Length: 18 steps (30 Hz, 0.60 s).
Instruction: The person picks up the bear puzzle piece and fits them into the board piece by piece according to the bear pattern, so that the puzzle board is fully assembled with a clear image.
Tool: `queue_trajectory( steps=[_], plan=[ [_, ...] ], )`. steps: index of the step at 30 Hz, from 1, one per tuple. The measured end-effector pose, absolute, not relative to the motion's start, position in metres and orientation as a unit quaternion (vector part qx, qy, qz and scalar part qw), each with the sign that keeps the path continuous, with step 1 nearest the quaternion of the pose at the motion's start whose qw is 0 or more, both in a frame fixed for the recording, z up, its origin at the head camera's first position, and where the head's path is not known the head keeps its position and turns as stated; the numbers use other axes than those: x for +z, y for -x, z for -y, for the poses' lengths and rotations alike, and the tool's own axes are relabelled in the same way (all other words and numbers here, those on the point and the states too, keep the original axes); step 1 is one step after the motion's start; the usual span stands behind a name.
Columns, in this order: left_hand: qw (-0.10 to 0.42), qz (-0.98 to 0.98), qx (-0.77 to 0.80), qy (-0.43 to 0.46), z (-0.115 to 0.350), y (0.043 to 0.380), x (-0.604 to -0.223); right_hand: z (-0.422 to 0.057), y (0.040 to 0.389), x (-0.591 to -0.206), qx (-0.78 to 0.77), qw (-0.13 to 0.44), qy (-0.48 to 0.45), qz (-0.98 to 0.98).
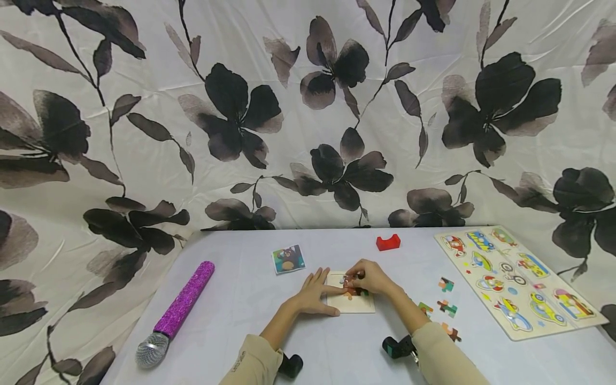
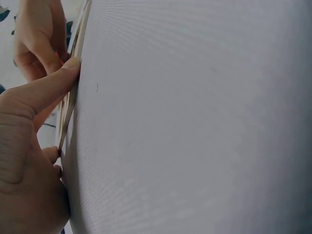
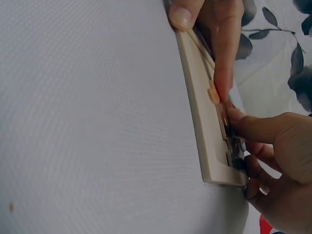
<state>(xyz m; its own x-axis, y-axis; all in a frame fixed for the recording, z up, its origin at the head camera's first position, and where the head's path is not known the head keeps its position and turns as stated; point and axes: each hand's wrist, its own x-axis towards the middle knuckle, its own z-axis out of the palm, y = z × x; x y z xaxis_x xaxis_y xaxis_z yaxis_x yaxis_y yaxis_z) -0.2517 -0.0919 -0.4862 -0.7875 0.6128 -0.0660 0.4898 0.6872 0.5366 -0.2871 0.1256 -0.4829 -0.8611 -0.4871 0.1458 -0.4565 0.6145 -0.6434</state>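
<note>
A small wooden puzzle board [image 1: 337, 306] lies on the table, with brown jigsaw pieces [image 1: 353, 291] in its recess. My left hand [image 1: 314, 293] spreads over the board's left side. Its thumb [image 3: 182, 18] rests at the near edge, and its straight index finger [image 3: 224, 63] touches the pieces. From the right, my right hand [image 1: 372, 277] pinches a puzzle piece at the upper part of the picture; its fingers hide most of that piece. In the right wrist view, the right thumb [image 3: 253, 126] presses close beside the left index fingertip.
Loose puzzle pieces [image 1: 447, 308] lie right of the board. Beyond it are a bear picture card [image 1: 289, 259] and a red block [image 1: 387, 243]. A glittery purple microphone [image 1: 185, 299] lies left, a large vehicle puzzle [image 1: 517, 283] right. A floral curtain [image 1: 308, 117] hangs behind.
</note>
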Motion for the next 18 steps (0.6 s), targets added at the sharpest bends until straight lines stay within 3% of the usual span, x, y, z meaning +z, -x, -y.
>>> queue_trajectory(
  steps=[18],
  plan=[
    [0.120,-0.912,0.248,-0.302,0.0911,0.2516,-0.4849,-0.1220,0.2913,-0.4854,-0.352,0.007,0.242,-0.904]
  ],
)
